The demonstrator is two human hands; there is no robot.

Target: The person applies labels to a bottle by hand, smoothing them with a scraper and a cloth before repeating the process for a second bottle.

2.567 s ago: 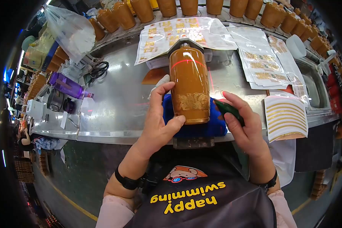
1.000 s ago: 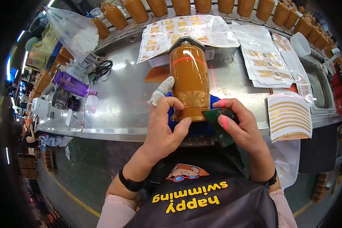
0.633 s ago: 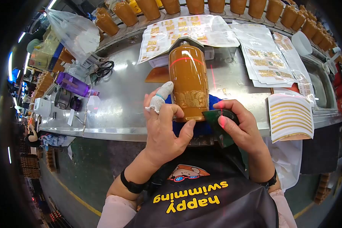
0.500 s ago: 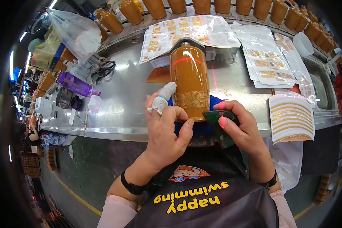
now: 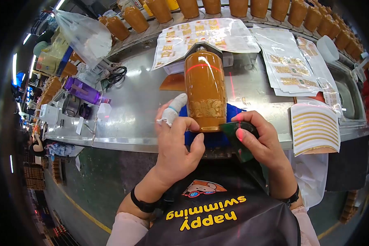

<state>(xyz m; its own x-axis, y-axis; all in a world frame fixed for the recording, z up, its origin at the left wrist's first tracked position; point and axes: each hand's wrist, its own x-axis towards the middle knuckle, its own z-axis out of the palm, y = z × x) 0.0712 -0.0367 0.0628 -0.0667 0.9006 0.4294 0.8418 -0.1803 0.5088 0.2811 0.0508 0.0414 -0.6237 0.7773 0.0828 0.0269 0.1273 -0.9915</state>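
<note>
An orange-brown bottle (image 5: 205, 92) lies on its side along a steel workbench (image 5: 131, 106), its base toward the person and resting on a blue pad (image 5: 233, 112), likely so it does not roll or scratch. Its far end sits against a grey holder (image 5: 209, 46), and a thin red light line crosses its upper body, probably as an alignment guide. A gold patterned band (image 5: 205, 108) wraps the bottle near its base. The left hand (image 5: 177, 141) is curled at the bottle's left edge, thumb by the base and fingers bent inward, one finger in a white cloth cover; it appears to steady the bottle rather than grasp it. The right hand (image 5: 260, 139) is closed around a dark green scraper (image 5: 235, 131), whose tip sits just beside the bottle's lower right corner. Sheets of gold stickers (image 5: 201, 35) lie beyond, and more orange bottles (image 5: 238, 6) line the back.
</note>
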